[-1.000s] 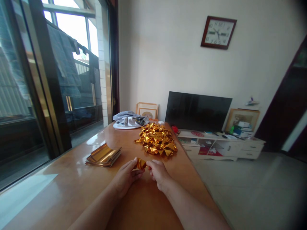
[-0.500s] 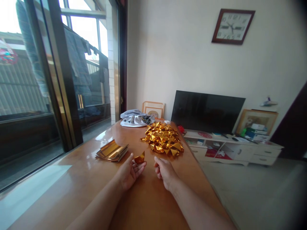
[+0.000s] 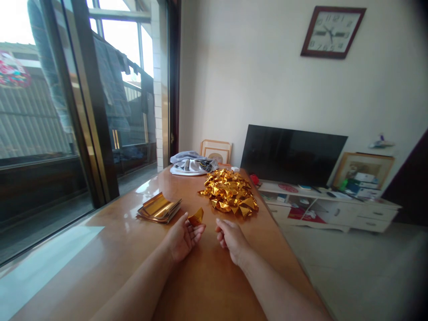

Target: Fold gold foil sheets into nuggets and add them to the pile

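My left hand point(image 3: 186, 239) is palm-up, holding a folded piece of gold foil paper point(image 3: 196, 217) between its thumb and fingertips. The piece has a pointed corner sticking up. Facing it, a short gap to the right, my right hand point(image 3: 230, 238) is closed, thumb over curled fingers, and nothing shows in it. Just beyond the left hand lies a stack of gold foil sheets point(image 3: 159, 208) with curled edges. A heap of folded gold foil paper pieces point(image 3: 230, 191) sits past the right hand.
The glossy wooden table point(image 3: 197, 285) ends along its right edge. Bundled cloth point(image 3: 190, 163) rests at its far end, near leaning picture frames point(image 3: 217, 151). Beyond stand a television point(image 3: 290, 154) and a white cabinet point(image 3: 361, 214). A sliding glass door point(image 3: 90, 111) runs along the left.
The folded piece in my left hand has tipped up, so more of its face shows. Both hands keep nearly the same place. The whole view has shifted slightly.
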Available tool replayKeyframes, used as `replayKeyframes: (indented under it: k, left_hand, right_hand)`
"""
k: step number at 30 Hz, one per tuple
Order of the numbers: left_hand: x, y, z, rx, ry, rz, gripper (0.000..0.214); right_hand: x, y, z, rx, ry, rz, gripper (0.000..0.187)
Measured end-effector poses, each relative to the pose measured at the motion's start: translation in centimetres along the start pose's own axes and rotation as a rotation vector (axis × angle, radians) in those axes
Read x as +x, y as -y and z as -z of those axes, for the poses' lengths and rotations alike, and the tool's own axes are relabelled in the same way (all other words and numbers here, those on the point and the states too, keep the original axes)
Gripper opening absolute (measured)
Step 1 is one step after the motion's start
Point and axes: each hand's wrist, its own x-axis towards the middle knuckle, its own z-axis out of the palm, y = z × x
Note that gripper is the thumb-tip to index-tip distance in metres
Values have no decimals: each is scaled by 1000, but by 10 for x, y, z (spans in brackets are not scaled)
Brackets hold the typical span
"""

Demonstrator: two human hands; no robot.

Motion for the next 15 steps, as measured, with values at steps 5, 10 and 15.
replayKeyframes:
  k: [5, 10, 15]
  left_hand:
    - [-4, -3, 3, -11, 89, 6, 34]
    - [-6, -2, 5, -2, 191, -45, 32]
    - [-4, 0, 8, 0, 230, -57, 27]
  right_hand:
    - [-1, -1, 0, -6, 12, 3, 36]
    - [-1, -2, 0, -19, 28, 4, 35]
    - [-1, -2, 0, -39, 35, 5, 34]
